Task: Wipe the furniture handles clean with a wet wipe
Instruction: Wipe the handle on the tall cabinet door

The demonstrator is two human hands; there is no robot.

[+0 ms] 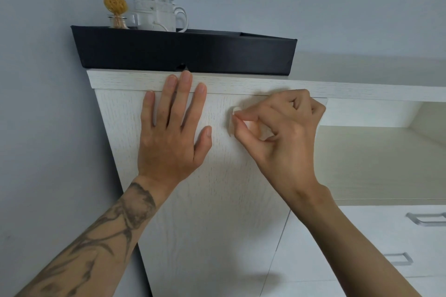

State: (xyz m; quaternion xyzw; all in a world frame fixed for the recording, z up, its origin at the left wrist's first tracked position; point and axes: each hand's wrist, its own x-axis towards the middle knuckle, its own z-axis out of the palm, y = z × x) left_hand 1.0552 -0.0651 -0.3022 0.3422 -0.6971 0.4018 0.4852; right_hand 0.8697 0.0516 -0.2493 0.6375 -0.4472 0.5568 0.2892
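My left hand [172, 128] lies flat with straight fingers on the white cabinet door [212, 200], fingertips reaching its top edge. To its right, my right hand [280, 130] pinches a small white wet wipe [232, 120] between thumb and forefinger against the door, the other fingers curled. Whatever handle lies under the wipe is hidden by the fingers. Two silver handles [427, 219] [398, 259] sit on the drawers at lower right.
A black tray [183, 53] rests on the cabinet top, holding a reed diffuser [115, 3] and a white lidded mug [156, 11]. An open shelf [376, 159] lies to the right. A grey wall stands on the left and behind.
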